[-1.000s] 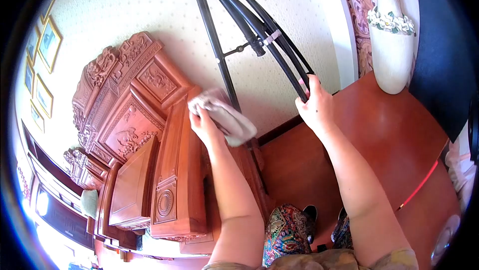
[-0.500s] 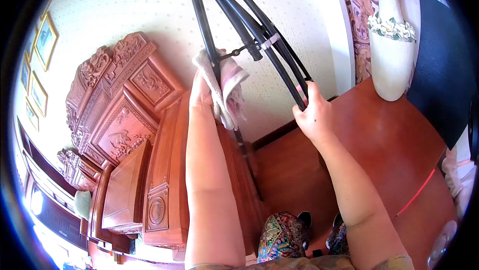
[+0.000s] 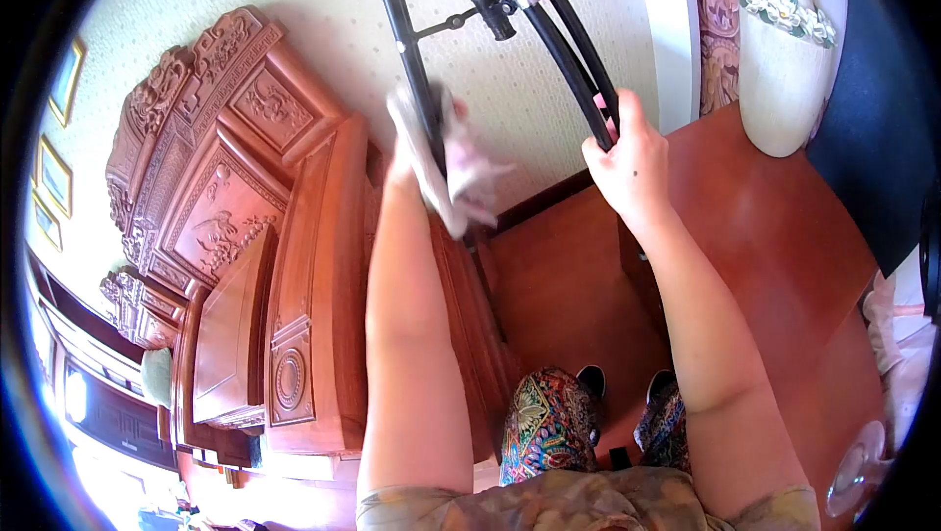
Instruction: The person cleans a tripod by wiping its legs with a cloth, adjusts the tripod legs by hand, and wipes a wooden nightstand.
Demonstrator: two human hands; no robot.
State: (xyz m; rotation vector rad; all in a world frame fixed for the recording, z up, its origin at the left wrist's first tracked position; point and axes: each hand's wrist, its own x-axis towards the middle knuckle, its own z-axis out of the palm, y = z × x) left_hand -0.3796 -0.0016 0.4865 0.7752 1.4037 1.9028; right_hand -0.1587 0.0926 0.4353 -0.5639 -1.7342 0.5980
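Observation:
A black tripod (image 3: 395, 3) stands in front of me, its top beyond the upper edge of the view. My left hand (image 3: 404, 160) is closed round one leg with a white and pinkish cloth (image 3: 474, 166) between; motion blurs the cloth, and it hides most of the fingers. Two slim black bars on the tripod's right side (image 3: 569, 52) run down into my right hand (image 3: 632, 153), which grips them near their lower end. A thin brace (image 3: 446, 25) joins the left leg to the centre tube. Lower down, the left leg passes behind the cloth.
Carved wooden furniture (image 3: 221, 207) fills the left side. At the right, a tall white vase (image 3: 779, 90) with a flower band stands on a reddish-brown wooden top (image 3: 765, 237). A dark panel (image 3: 872, 129) is beyond it. A clear glass object (image 3: 858, 467) sits at lower right.
The cloth in my left hand has slid down along the tripod leg. My view has tilted down, so the tripod's upper part has left the frame. My right hand keeps its grip.

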